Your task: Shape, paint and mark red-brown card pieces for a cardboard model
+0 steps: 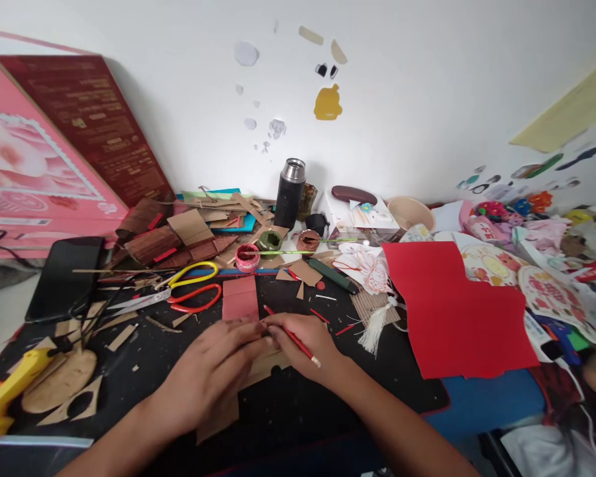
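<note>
My left hand (221, 368) is closed at the edge of a cardboard piece (261, 371) on the black mat, its fingers bent over it. My right hand (308, 341) holds a red pencil (300, 347) slantwise, the pale eraser end toward my wrist. The fingertips of both hands meet, and what lies right between them is hidden. Just beyond my left fingers is a folded reddish-pink painted card strip (241, 298). Another brown cardboard sheet (221, 421) sticks out below my left hand.
Scissors (193, 288) with yellow and red handles lie left of centre. Paint jars (247, 258), a green cutter (332, 276) and a black flask (289, 195) stand or lie behind. Red sheet (457, 311) covers the right; a yellow glue gun (14, 391) and phone (64, 278) are left.
</note>
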A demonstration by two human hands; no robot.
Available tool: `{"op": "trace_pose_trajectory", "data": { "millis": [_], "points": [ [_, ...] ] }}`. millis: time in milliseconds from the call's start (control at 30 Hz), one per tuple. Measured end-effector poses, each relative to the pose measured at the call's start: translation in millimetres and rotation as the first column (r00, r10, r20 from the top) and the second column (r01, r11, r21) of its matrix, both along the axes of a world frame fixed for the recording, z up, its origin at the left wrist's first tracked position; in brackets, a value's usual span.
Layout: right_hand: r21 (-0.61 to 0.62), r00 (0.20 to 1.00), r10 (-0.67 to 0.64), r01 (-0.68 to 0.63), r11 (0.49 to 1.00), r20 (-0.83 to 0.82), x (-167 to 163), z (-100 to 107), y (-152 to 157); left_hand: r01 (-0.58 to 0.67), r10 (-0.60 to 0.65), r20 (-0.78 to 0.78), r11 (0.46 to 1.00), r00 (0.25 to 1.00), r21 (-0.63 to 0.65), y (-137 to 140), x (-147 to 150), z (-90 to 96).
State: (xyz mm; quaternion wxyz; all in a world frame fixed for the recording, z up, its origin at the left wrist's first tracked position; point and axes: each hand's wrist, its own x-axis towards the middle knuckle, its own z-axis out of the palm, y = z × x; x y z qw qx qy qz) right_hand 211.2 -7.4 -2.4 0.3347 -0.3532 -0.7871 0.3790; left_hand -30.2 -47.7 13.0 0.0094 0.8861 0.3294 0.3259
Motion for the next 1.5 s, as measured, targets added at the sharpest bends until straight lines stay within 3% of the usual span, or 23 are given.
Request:
{"op": "trace_pose_trajectory", "data": {
  "millis": [167,333,467,667,867,967,1100,1200,1267,1500],
  "points": [
    [-0.131,0.981,-0.157,0.142,0.981,-0.113,3.2,8.1,7.5,-0.302,0.294,-0.116,0.951,0.949,-0.066,34.6,-32.9,4.5],
    [-0.141,0.981,-0.153,0.135,0.981,-0.122,-3.5,13.6,24.1,-0.539,0.507,-0.255,0.839,0.824,-0.075,49.9,-50.0,-18.1],
    [-0.132,0.975,-0.15,0.13,0.983,-0.161,-18.6,10.6,34.7,-0.56,0.511,-0.322,0.825,0.797,-0.078,47.5,-45.4,-34.3],
    [-0.036,0.973,-0.166,0.162,0.986,-0.16,-24.1,-7.9,31.7,-0.456,0.414,-0.246,0.878,0.876,-0.144,38.3,-53.1,-27.8],
    [-0.217,0.941,-0.28,0.238,0.947,-0.19,-16.5,-9.2,33.7,-0.379,0.329,-0.215,0.889,0.919,-0.258,36.7,-70.0,-15.1],
    [-0.248,0.938,-0.291,0.241,0.938,-0.188,-16.9,-9.4,34.8,-0.384,0.346,-0.179,0.884,0.921,-0.267,60.0,-71.0,0.2],
    [-0.175,0.949,-0.261,0.231,0.957,-0.175,-18.0,-13.2,33.5,-0.364,0.333,-0.171,0.909,0.927,-0.204,118.1,-62.9,23.5],
    [-0.167,0.952,-0.259,0.232,0.958,-0.161,-18.0,-14.6,33.2,-0.415,0.327,-0.343,0.881,0.881,-0.227,165.9,-50.8,32.2],
    [-0.169,0.954,-0.261,0.236,0.957,-0.15,-17.7,-14.6,33.5,-0.492,0.319,-0.534,0.843,0.783,-0.218,192.2,-42.2,31.6],
    [-0.109,0.966,-0.228,0.215,0.971,-0.124,-16.8,-14.8,32.8,-0.528,0.301,-0.655,0.831,0.693,-0.177,238.4,-29.3,14.2]
  ]
}}
